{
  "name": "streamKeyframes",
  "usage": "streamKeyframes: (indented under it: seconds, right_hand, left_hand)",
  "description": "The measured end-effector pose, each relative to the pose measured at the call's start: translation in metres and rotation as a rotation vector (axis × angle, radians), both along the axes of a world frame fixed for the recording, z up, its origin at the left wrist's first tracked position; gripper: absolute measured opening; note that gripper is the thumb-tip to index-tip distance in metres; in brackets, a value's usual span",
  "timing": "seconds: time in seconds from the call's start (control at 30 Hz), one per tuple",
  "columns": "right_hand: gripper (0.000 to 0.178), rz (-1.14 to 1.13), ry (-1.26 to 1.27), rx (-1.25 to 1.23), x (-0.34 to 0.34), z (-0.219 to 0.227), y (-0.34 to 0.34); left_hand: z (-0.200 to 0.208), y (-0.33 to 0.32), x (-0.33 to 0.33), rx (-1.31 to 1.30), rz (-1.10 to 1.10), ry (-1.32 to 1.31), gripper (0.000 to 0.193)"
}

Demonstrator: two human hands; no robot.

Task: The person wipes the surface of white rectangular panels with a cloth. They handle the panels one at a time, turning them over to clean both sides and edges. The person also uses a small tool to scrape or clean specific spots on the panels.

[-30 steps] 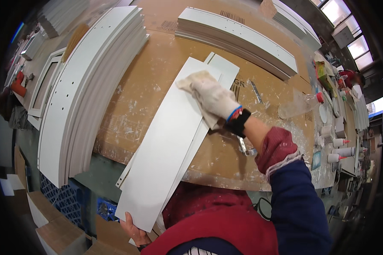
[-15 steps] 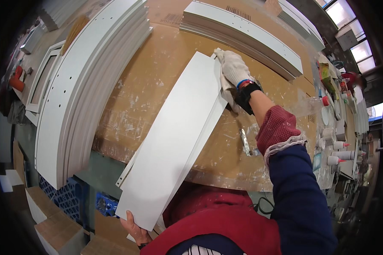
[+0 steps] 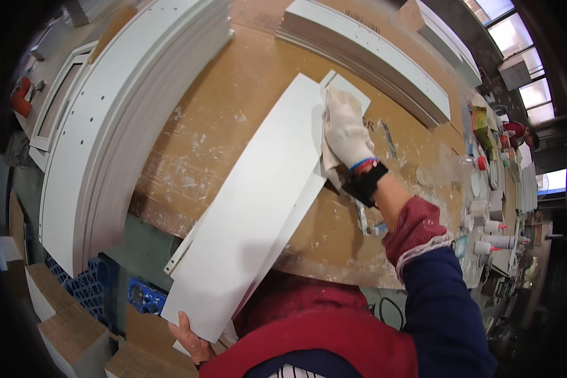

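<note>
A long white panel (image 3: 252,195) lies slanted across the cardboard-covered table, its near end jutting past the front edge toward me. My left hand (image 3: 191,337), bare, grips that near end, thumb on top and the other fingers hidden beneath. In a white knit glove, my right hand (image 3: 348,129) is closed on a beige cloth (image 3: 331,165) and presses it along the panel's right edge near the far end. Other white pieces show under the panel, among them a strip with holes (image 3: 177,255) on its left side.
A tall stack of white boards (image 3: 69,170) stands at left, another stack (image 3: 365,50) at the back. Thin metal tools (image 3: 361,217) lie right of the panel. Red-tipped bottles (image 3: 485,247) and a clear plastic bottle (image 3: 453,165) are farther right. Cardboard boxes (image 3: 75,340) sit lower left.
My right hand has slid the cloth nearer along the panel's edge, uncovering the far corner and the white piece beneath. My left hand keeps its grip on the near end.
</note>
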State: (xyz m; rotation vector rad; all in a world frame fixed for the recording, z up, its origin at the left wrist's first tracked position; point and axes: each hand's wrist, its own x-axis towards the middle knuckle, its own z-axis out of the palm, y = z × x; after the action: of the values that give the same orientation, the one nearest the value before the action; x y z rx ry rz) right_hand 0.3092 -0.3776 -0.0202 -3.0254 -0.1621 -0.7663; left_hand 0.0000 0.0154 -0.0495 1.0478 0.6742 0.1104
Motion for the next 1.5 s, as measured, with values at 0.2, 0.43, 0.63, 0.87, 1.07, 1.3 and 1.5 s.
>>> streamKeyframes:
  seconds: [0.2, 0.43, 0.63, 0.87, 1.07, 1.3, 1.5]
  right_hand:
    - [0.023, -0.295, 0.293, 0.164, 0.019, 0.023, -0.014]
    - [0.02, -0.153, 0.079, 0.074, 0.02, 0.009, -0.029]
    - [0.018, -0.061, 0.088, -0.077, -0.009, 0.005, -0.012]
    - [0.024, -0.309, 0.223, 0.443, 0.043, 0.006, -0.082]
    - [0.02, 0.089, 0.167, 0.973, 0.042, 0.028, -0.058]
    - [0.028, 0.087, 0.337, 0.073, 0.003, 0.012, 0.009]
    - [0.027, 0.248, 0.651, -0.098, -0.099, 0.042, 0.152]
  left_hand:
    - [0.004, 0.0, 0.002, 0.051, -0.032, -0.014, 0.048]
    - [-0.005, 0.003, -0.002, 0.093, -0.002, 0.009, 0.047]
    - [0.005, 0.003, 0.0, 0.051, -0.01, 0.037, 0.047]
    - [-0.008, 0.004, -0.002, 0.104, -0.002, 0.026, 0.048]
    - [-0.008, 0.003, -0.007, 0.087, -0.002, 0.003, 0.038]
    - [-0.018, 0.006, 0.004, -0.528, 0.18, -0.102, 0.057]
    - [-0.011, -0.002, 0.005, -0.65, 0.127, -0.231, 0.056]
